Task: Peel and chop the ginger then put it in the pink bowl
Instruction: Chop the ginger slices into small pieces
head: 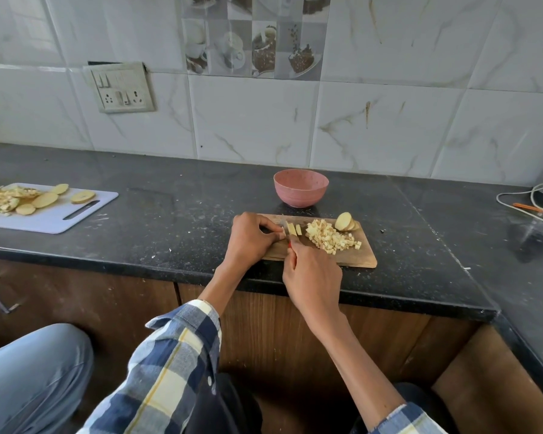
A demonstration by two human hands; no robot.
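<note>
Ginger strips (294, 229) lie on the wooden board (362, 256), pinched by the left hand (250, 238); the right hand (311, 277) grips the knife (287, 234). Risk: the blade stands just beside the fingertips, so a slip could nick them.

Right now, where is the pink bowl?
In the head view, the pink bowl stands on the black counter near the tiled wall, just behind the wooden cutting board, apart from it.

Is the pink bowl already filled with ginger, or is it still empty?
Cannot tell. The bowl stands upright behind the board, but only its inner far wall shows. The chopped ginger lies on the board.
</note>
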